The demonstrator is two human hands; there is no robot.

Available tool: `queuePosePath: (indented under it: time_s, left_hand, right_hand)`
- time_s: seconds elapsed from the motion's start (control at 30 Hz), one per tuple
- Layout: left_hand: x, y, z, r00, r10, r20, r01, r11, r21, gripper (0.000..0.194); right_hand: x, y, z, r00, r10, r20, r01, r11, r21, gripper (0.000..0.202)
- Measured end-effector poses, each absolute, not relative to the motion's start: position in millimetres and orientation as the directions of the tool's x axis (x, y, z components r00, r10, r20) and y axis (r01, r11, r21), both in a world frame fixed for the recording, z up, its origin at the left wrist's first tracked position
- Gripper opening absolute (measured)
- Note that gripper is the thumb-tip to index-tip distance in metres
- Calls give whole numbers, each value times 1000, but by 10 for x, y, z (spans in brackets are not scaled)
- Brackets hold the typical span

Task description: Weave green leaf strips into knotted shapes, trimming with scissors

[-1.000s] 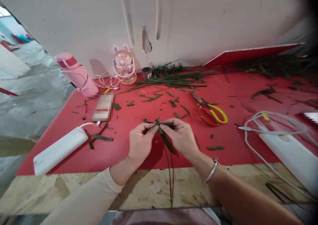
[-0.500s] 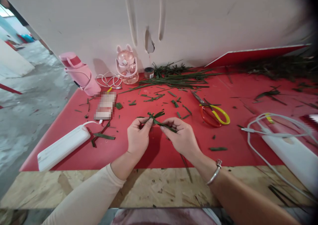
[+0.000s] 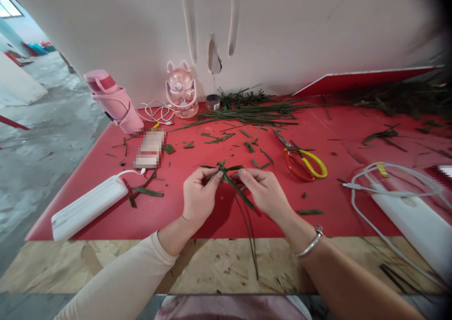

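Between my hands, over the red tabletop, is a small knotted piece of green leaf strips. My left hand pinches its knot between thumb and forefinger. The fingertips of my right hand are closed at the end of a short strip on the right side of the knot. One broad strip slants down from the knot towards my right palm, and a thin stem hangs over the bare board edge. Short leaf cuttings lie just beyond my hands.
Scissors with red and yellow handles lie to the right. A long leaf bundle, small tin, clear bottle and pink flask line the back. White power banks and a cable lie at both sides.
My right hand has let the broad strip go and now grips a shorter strip nearer the knot. The broad strip has swung downward, and the thin stem shows in full. My left hand keeps its pinch.
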State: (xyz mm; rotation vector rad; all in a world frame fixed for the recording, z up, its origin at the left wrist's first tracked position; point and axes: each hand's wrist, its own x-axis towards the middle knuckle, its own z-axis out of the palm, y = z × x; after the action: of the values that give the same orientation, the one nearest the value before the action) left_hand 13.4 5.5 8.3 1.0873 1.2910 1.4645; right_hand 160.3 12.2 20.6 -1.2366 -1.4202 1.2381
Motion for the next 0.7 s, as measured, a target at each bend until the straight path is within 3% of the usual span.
queuePosePath:
  time_s: [0.23,0.4,0.5,0.57,0.7]
  left_hand:
    - [138,21,100,-242,961,134,66,-121,990,18]
    - [146,15,87,-228,964,137,88,-119,989,18]
    - [173,10,95,-219,968,121,88,-104,991,17]
    - [192,11,99,-203,977,69,20,-67,998,17]
    - [214,-2,83,-72,983,-168,-343,134,930,26]
  right_hand:
    - [1543,67,258,-196,981,5,273,60,-960,22]
    - [1539,27,221,-149,967,206,526,254,-811,19]
    - [1529,22,210,-125,944,304,584,318,-747,17]
    - [1521,24,208,-99,943,319,576,315,-754,18]
    - [1510,37,213,-21,981,191,467,179,-866,18]
